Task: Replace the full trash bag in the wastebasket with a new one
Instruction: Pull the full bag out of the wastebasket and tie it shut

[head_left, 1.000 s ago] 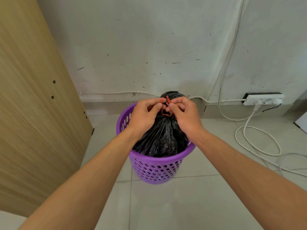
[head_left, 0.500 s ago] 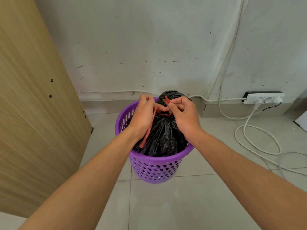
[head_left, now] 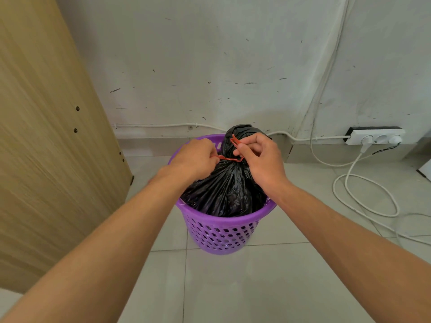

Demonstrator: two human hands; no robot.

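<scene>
A wood-grain cabinet panel stands at the left edge. Beside it, on the tiled floor, sits a purple perforated wastebasket holding a full black trash bag, its neck gathered and rising above the rim. The left hand grips one end of a red drawstring, fingers curled around it. The string runs taut across the bag's neck to the right hand, which pinches the other end. Further right, a white power strip lies against the wall, with white cables looped on the floor.
</scene>
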